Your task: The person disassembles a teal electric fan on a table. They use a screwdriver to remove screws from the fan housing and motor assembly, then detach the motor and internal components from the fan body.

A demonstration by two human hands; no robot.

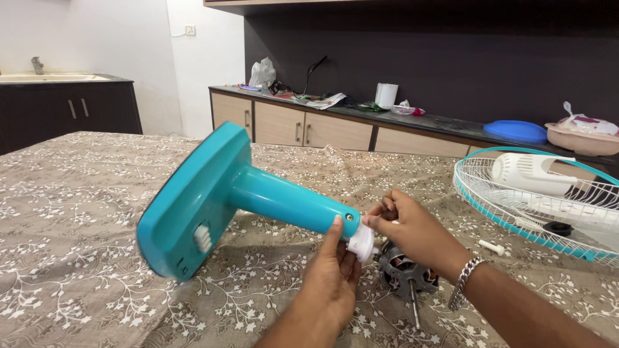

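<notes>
A teal fan stand point(219, 193) lies tilted on the patterned tablecloth point(77, 212), its square base to the left and its neck pointing right. My left hand point(332, 283) grips the end of the neck from below, thumb up against the teal tube. My right hand point(412, 229) pinches a white plastic joint piece point(362, 243) at the neck's tip. The bare fan motor point(405, 274), with copper windings and a steel shaft, rests on the cloth just under my right wrist.
A white and teal fan grille point(548, 206) lies at the right with a white motor cover point(529, 173) and a black knob point(558, 227) in it. A small white peg point(492, 247) lies beside it. Behind stands a cluttered counter point(412, 119).
</notes>
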